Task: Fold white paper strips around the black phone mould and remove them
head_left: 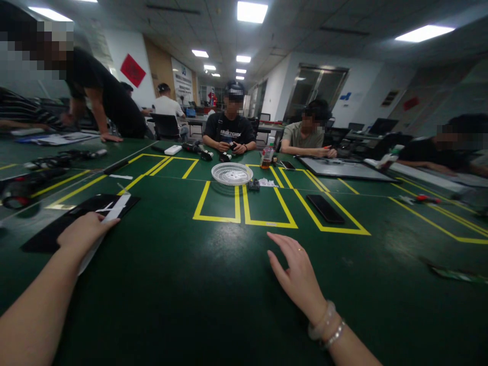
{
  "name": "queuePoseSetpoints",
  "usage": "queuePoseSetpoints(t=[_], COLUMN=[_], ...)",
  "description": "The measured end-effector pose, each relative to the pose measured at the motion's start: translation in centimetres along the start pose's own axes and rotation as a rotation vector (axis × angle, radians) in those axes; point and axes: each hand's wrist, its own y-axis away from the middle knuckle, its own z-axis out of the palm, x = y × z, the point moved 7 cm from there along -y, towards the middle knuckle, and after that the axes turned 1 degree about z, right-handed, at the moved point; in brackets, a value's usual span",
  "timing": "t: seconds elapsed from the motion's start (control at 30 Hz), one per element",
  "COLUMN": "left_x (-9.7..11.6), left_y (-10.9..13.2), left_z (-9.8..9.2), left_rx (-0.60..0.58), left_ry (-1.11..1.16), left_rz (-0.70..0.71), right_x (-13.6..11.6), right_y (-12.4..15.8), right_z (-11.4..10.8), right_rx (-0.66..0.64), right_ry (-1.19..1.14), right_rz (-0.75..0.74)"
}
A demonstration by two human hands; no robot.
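- Nearest, holding out right hand [295,269] with fingers loosely spread, gripping nothing, nearer than white basket [232,183].
- Clasping white strip [121,206] in curled left fingers [99,223], over black pad [48,239], left of and nearer than basket.
- Probably light, thin, easily bent; best pinched by long edges at mid-length.

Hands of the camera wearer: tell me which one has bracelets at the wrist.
The right hand, open above bare green table: two bracelets circle its wrist. The left hand, at the white strip, shows none.
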Motion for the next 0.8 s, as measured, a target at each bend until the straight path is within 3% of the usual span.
queuePoseSetpoints(t=[0.13, 0.23, 0.3, 0.4, 0.53, 0.67, 0.8], left_x=[0.1, 0.9, 2.2, 6.1, 13.9, 21.9, 26.4], left_y=[0.8, 1.1, 1.3, 2.2, 4.8, 10.0, 15.1], left_z=[-0.1, -0.4, -0.9, -1.8, -1.4, -0.2, 0.6], left_rx=[-0.016, 0.053, 0.144, 0.267, 0.208, 0.155, 0.184], left_ry=[0.006, 0.002, 0.005, 0.009, 0.012, 0.021, 0.068], left_rz=[-0.165, -0.150, -0.067, 0.179, 0.565, 1.016, 1.293], right_x=[-0.1, -0.5, -0.9, -1.5, -2.5, -3.9, -4.9], right_y=[0.1, 0.2, 0.2, 0.2, 0.5, 1.0, 1.3], right_z=[0.1, 0.0, 0.0, -0.2, -0.4, 0.3, 1.5], right_rx=[-0.002, 0.000, -0.002, 0.000, 0.003, -0.067, -0.206], right_ry=[0.005, -0.003, -0.013, -0.027, -0.029, 0.027, 0.083], right_rz=[-0.012, -0.030, -0.044, -0.074, -0.154, -0.266, -0.282])
